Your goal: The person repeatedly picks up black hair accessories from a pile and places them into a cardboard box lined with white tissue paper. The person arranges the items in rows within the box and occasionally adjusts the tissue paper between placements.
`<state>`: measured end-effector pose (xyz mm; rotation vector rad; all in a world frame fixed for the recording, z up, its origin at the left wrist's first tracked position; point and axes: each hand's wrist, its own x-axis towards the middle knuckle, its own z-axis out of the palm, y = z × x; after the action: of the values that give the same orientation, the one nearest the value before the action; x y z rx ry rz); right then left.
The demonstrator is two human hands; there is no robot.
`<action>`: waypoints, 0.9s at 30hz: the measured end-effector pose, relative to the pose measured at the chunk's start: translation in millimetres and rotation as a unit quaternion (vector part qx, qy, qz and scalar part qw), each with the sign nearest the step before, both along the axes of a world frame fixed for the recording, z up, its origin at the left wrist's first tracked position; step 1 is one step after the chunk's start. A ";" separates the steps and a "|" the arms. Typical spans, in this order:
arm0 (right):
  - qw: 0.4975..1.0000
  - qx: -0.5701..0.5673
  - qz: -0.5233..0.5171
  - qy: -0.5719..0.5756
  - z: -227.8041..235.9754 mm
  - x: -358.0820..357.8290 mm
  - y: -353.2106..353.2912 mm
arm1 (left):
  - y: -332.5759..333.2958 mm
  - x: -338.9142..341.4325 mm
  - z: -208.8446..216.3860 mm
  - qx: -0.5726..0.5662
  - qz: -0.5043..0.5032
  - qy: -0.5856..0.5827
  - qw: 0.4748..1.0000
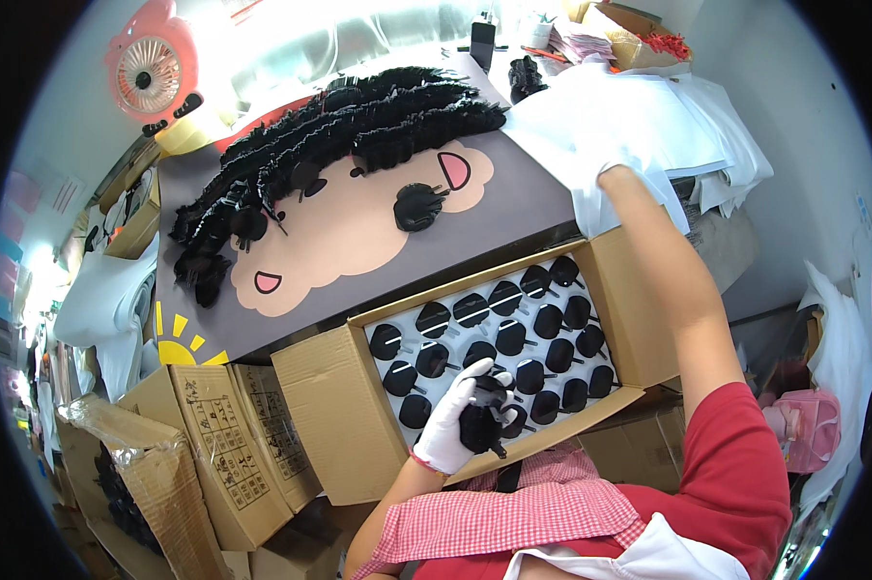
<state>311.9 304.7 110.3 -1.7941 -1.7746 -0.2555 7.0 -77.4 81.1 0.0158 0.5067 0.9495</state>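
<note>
My left hand [446,423], in a white glove, is closed around several glossy black round pieces [484,416] above the near side of an open cardboard box [322,411]. In the box, rows of black discs with short stems [471,309] lie on a white sheet. My right arm stretches far forward to the right. Its white-gloved hand [605,155] is at a stack of white sheets [682,126]; the fingers blend into the bright white, so their hold is hidden.
Long rows of black pieces [358,116] lie on the grey mat [513,193], with a small black cluster [418,207] nearer me. A pink fan [151,77] stands far left. More cardboard boxes [218,445] are at the lower left, and a pink bag [811,430] is at right.
</note>
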 end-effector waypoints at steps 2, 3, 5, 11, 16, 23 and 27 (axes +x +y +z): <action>0.998 0.050 -0.027 0.035 28.1 25.7 8.0 | -2.8 -9.5 -2.5 -0.025 0.021 -0.007 0.999; 0.996 0.068 -0.035 0.051 40.8 37.7 12.9 | -4.2 -12.7 -8.1 -0.026 0.030 0.000 0.999; 0.990 0.094 -0.038 0.098 73.8 62.1 19.2 | -4.9 -17.5 -10.6 -0.046 0.037 0.016 0.998; 0.869 0.106 0.174 0.451 155.9 33.8 -14.2 | -12.6 -33.8 -13.5 -0.050 0.052 0.004 0.997; 0.819 -0.309 0.374 0.306 162.4 -37.4 -127.3 | -25.0 -56.0 -11.1 -0.035 0.104 -0.026 0.994; 0.676 -0.460 0.573 -0.059 38.9 -95.4 -270.5 | -29.6 -90.9 -2.1 0.030 0.137 -0.016 0.990; 0.692 -0.443 0.568 -0.059 -38.8 -112.1 -344.1 | -33.8 -100.1 4.7 0.084 0.093 -0.003 0.992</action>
<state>199.8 -39.4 71.6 -0.7082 -2.9944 1.1854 -93.1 -111.3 85.8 0.1195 0.4266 1.1737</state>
